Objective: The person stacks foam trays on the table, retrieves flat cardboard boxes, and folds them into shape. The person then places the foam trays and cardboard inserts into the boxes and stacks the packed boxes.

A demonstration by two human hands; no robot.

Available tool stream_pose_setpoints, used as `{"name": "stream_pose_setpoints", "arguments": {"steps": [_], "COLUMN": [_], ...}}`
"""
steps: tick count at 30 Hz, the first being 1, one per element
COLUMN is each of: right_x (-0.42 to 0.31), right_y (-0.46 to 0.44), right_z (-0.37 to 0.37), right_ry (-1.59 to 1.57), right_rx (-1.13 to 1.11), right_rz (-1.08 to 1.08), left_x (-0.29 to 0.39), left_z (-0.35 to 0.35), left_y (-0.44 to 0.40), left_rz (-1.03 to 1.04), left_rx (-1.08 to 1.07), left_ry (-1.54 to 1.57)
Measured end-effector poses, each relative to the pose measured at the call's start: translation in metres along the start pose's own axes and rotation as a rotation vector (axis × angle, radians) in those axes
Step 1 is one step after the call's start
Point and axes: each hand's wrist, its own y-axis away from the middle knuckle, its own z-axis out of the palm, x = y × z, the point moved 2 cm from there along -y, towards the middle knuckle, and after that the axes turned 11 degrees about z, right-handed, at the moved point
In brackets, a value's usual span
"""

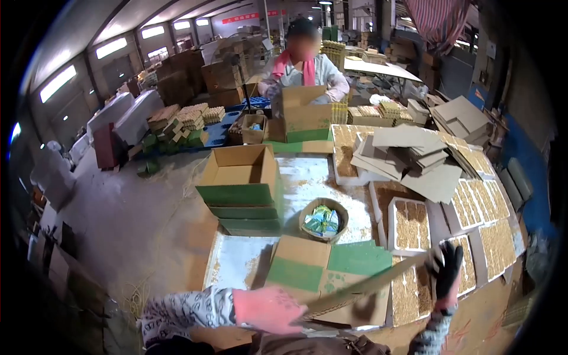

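My left hand (269,309), in a pink glove, is closed on the near end of a long, thin cardboard sheet (373,283) that is seen nearly edge-on. The sheet slants up to the right, above a green and brown cardboard box (299,263) at the front of the table. Beside the sheet's far end is my right hand (447,269), in a black and pink glove, with its fingers apart. Under and around it lie white trays (409,223) filled with small tan pieces.
A round container (323,220) of green and blue packets stands mid-table. Left of it are stacked open boxes (239,177). Loose cardboard sheets (435,180) lie on trays at the right. Across the table, a person (305,68) handles an upright box (306,115).
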Motion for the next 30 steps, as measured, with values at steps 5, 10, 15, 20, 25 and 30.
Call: {"name": "stream_pose_setpoints", "arguments": {"steps": [5,10,15,20,25,30], "right_x": [0.031,0.035,0.056,0.108,-0.006,0.093], "right_y": [-0.019,0.014,0.035,-0.017,-0.062,-0.025], "right_z": [0.052,0.045,0.151,0.137,0.153,0.105], "right_ry": [0.37,0.097,1.2,1.549,1.002,1.72], "right_rx": [0.21,0.368,-0.539,-0.975,-0.69,0.25], "right_rz": [-0.371,-0.548,-0.835,-0.496,-0.639,-0.73], "left_x": [-0.022,-0.081,-0.053,-0.047,-0.111,-0.117], "left_z": [0.032,0.071,0.013,0.031,0.069,0.081], "left_y": [-0.046,-0.044,-0.055,-0.024,-0.085,-0.089], "left_rz": [0.359,0.216,0.109,0.324,-0.077,-0.227], "left_rx": [0.234,0.891,0.847,0.649,1.208,1.363], "left_ry": [0.51,0.969,0.556,0.29,1.104,1.16]}}
